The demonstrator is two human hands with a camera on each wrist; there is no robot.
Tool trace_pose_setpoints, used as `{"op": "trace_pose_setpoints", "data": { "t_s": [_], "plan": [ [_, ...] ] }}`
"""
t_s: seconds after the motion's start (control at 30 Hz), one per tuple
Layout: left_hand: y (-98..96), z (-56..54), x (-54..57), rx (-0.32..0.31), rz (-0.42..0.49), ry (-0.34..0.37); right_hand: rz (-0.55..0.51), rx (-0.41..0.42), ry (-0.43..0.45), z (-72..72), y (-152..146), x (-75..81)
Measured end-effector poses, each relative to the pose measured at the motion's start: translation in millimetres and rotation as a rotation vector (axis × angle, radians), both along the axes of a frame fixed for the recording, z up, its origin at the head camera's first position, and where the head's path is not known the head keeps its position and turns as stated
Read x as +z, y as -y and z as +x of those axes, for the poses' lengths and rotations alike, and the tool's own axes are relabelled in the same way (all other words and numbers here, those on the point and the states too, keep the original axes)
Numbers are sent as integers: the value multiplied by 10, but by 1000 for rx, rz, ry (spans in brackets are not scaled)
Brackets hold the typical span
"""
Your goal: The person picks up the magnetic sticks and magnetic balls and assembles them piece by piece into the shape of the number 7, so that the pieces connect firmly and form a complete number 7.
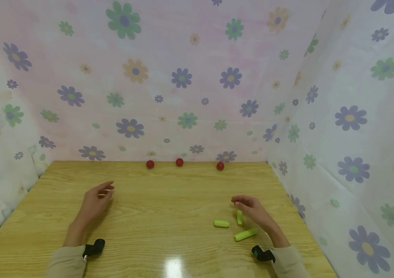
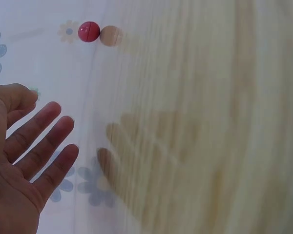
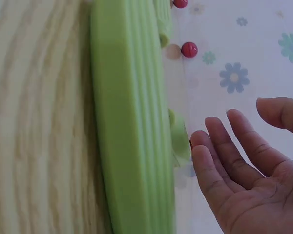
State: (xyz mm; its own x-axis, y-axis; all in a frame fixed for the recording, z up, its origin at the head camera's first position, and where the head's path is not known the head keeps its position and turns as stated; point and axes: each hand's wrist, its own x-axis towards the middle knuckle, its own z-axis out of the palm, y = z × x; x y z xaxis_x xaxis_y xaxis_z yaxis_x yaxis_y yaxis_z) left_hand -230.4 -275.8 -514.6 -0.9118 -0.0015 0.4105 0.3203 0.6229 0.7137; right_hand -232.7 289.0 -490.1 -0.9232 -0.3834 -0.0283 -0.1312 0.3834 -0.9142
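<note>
My left hand [image 1: 95, 200] hovers over the left part of the wooden table, its fingers loosely extended and holding nothing. On the right, my right hand [image 1: 253, 210] is held above the table with relaxed fingers and an empty palm. Three ribbed light-green pieces lie just left of that hand and below it: a short one [image 1: 221, 224], another short one [image 1: 240, 218] near the fingers, and a longer one [image 1: 246, 234] nearer the wrist. In the right wrist view the long green piece [image 3: 132, 117] fills the foreground, with the open fingers beyond it.
Three red balls stand along the table's far edge: a left one [image 1: 150, 164], a middle one [image 1: 180, 162] and a right one [image 1: 220, 166]. Flower-patterned cloth [image 1: 162, 81] hangs behind the table [image 1: 141, 247] and down both sides. Each wrist carries a small black camera [image 1: 94, 248].
</note>
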Motion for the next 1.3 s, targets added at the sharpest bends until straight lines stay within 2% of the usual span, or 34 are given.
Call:
{"op": "trace_pose_setpoints", "data": {
  "t_s": [0.17, 0.4, 0.6, 0.8, 1.0, 1.13, 1.3],
  "plan": [
    [-97, -47, 4, -12, 54, 16, -14, 49, -24, 43, 78, 49],
    [-186, -115, -27, -41, 146, 45, -39, 126, 33, 70, 159, 30],
    [-255, -161, -59, -60, 230, 60, -52, 173, 40, 101, 228, 6],
    [-347, -188, -6, -62, 280, 112, 25, 191, -19, 108, 310, -34],
    [-427, -235, 34, -108, 313, 95, 68, 194, -34, 113, 368, -55],
    [-457, -300, 31, -124, 346, 102, 77, 204, -21, 120, 393, -54],
    [-484, -423, -23, -95, 421, 148, 88, 226, -21, 135, 415, -42]
  ]
}}
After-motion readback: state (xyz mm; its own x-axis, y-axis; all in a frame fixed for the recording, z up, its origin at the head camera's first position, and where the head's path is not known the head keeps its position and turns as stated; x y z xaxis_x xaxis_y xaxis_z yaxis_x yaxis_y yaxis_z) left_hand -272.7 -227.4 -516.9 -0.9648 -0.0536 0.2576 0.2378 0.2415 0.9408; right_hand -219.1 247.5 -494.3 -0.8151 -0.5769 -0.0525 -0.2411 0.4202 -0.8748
